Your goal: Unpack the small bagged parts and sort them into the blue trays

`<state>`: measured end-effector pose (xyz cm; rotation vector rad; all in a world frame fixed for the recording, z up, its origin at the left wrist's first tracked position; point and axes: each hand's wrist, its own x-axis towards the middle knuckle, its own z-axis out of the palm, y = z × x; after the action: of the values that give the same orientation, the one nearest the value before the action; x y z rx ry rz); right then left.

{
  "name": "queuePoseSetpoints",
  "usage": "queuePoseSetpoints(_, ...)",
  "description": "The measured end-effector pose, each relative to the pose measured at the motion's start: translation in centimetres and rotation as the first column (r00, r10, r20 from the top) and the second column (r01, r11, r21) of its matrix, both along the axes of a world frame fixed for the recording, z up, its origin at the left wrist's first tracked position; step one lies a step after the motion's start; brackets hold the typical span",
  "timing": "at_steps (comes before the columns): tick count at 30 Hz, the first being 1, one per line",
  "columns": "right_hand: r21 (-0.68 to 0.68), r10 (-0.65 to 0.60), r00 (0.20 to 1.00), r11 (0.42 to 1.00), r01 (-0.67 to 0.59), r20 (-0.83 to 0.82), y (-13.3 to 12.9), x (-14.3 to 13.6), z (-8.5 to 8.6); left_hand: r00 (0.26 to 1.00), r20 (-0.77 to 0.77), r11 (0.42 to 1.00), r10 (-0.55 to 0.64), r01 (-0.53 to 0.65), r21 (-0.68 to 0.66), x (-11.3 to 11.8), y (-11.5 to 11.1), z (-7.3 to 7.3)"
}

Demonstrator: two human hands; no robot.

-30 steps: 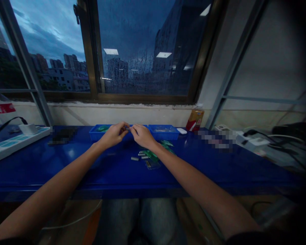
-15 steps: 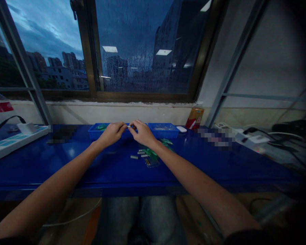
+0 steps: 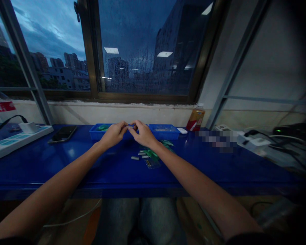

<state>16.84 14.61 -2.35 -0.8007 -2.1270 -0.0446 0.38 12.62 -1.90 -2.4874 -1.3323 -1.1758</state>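
Observation:
My left hand [image 3: 114,133] and my right hand [image 3: 143,133] meet above the blue table [image 3: 97,166], fingertips pinched around one small light piece [image 3: 130,127], too small to name. Behind my left hand is a blue tray [image 3: 94,134] with green items in it. Another blue tray [image 3: 165,135], holding small clear items, stands right of my right hand. Under my right wrist lie green packets [image 3: 151,154] and several small silver cylinders. One silver cylinder [image 3: 135,158] lies apart to the left. A clear bag [image 3: 152,164] is in front of them.
At the left are a power strip [image 3: 20,140], a phone [image 3: 63,133] and a bottle with a red label [image 3: 2,106]. A white oval object [image 3: 182,130] and an amber bottle [image 3: 196,119] stand at the back right. Cables and adapters [image 3: 256,141] lie far right.
The view has shifted slightly. Both hands stay together at nearly the same place, with their fingers moved a little around the small piece.

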Motion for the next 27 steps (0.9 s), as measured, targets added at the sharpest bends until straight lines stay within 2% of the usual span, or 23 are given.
queuePoseSetpoints(6,0.051,0.001,0.999,0.999,-0.003,0.043,0.4,0.3,0.3,0.998,-0.054,0.997,0.038,-0.041,-0.067,0.0,-0.1,0.2)
queuePoseSetpoints(11,0.071,-0.161,0.986,0.984,0.164,-0.044,3.0,2.6,0.5,0.994,-0.106,0.995,-0.013,0.002,-0.104,0.2,0.2,-0.5)
queuePoseSetpoints(15,0.006,-0.279,0.96,0.96,0.28,-0.024,5.0,4.5,0.0,0.977,-0.156,0.975,-0.147,0.117,-0.188,0.7,0.1,-1.2)
queuePoseSetpoints(18,-0.03,-0.325,0.945,0.945,0.326,0.036,5.7,4.9,-0.7,0.938,-0.167,0.92,-0.303,0.242,-0.309,1.1,-0.5,-1.2)
queuePoseSetpoints(23,-0.097,-0.412,0.903,0.9,0.424,0.127,5.9,4.8,-1.5,0.835,-0.147,0.769,-0.531,0.401,-0.498,1.5,-1.8,-0.8)
queuePoseSetpoints(27,-0.1,-0.444,0.89,0.886,0.453,0.102,5.4,4.5,-1.2,0.776,-0.184,0.731,-0.603,0.446,-0.517,1.6,-2.0,-0.7)
